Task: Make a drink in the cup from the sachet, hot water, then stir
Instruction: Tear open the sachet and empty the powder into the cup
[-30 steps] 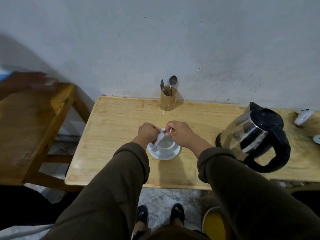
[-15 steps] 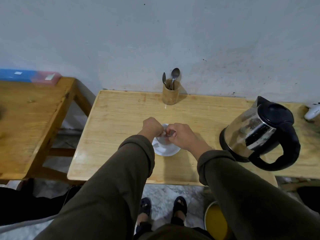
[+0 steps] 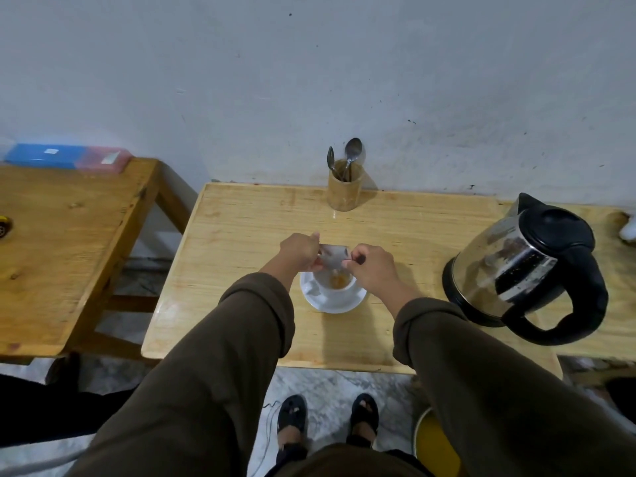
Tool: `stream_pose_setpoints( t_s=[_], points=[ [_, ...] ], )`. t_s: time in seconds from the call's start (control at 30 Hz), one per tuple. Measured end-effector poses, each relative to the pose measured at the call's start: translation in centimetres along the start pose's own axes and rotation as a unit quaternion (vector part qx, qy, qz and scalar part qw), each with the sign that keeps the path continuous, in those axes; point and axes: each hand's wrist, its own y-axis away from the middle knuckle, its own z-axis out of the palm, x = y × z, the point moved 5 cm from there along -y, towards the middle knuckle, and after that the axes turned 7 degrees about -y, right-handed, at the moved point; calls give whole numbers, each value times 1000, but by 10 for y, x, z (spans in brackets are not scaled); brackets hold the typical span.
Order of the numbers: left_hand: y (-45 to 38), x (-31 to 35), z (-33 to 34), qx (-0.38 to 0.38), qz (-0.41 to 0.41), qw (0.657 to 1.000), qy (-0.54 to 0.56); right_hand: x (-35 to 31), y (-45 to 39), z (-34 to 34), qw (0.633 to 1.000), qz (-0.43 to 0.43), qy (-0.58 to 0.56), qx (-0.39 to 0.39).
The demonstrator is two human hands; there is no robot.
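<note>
Sachet (image 3: 333, 257) pinched between left hand (image 3: 298, 251) and right hand (image 3: 371, 266), above cup (image 3: 336, 284).

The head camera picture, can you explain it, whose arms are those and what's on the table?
No machine here: a person wears a camera on the head, looking down at their own arms. Both hands, left hand and right hand, hold a small silvery sachet over a white ceramic cup on a white saucer; brownish powder lies in the cup. The light wooden table also carries a steel kettle with black handle and a bamboo holder with spoons.
</note>
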Motion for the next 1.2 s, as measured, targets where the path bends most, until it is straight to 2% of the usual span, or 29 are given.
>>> stream_pose_setpoints(
  t_s=[0.13,0.27,0.33,0.6,0.9,1.2],
  points=[
    [0,-2,3,-17,61,998,20,0,0,-2,1000,19,-20,14],
    [7,0,1,22,112,988,-107,-3,-1,0,1000,12,-18,19],
    [9,-1,-2,46,123,983,-130,-3,-2,1,1000,7,-18,23],
    [5,-5,0,48,143,982,-113,-5,-3,4,1000,11,0,11],
    [4,0,-4,66,169,967,-177,-6,-6,6,999,9,41,7],
    [2,0,3,23,198,973,-115,-7,-9,10,997,-7,73,8]
  ],
)
